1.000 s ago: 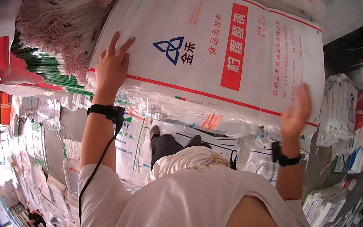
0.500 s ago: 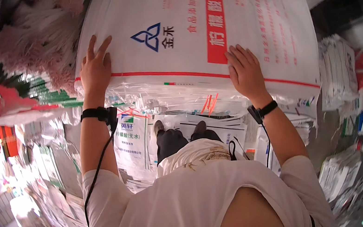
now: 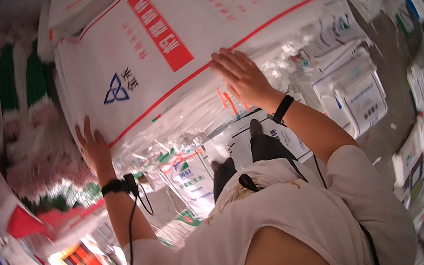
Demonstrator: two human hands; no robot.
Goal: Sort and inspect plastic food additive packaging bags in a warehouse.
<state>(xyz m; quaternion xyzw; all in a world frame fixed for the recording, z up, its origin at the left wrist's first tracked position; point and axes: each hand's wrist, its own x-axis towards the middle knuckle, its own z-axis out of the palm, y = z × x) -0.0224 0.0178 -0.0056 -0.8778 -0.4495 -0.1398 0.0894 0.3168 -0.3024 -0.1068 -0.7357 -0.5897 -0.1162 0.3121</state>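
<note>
A thick stack of flat white woven sacks, its top sack (image 3: 96, 56) printed with a red block, a blue emblem and red border lines, lies in front of me. At the stack's near left corner, my left hand (image 3: 95, 150) rests with its fingers stretched and slightly apart. My right hand (image 3: 242, 77) lies with extended fingers over the near edge, right of the middle, fingertips on the red border line. Neither hand is closed round anything. Clear crinkled plastic (image 3: 182, 117) shows along the stack's near side, below the top sack.
Bundled sacks with green bands (image 3: 7, 81) and pinkish frayed ends (image 3: 37, 172) stand at the left. Printed sacks (image 3: 190, 190) lie near my feet. More white sacks (image 3: 363, 96) lie at the right, with another pile (image 3: 411, 149) beyond on the floor.
The view has turned, and the stack now appears slanted, lower at its left. My left hand appears lower, at the corner; my right hand sits nearer the middle of the edge.
</note>
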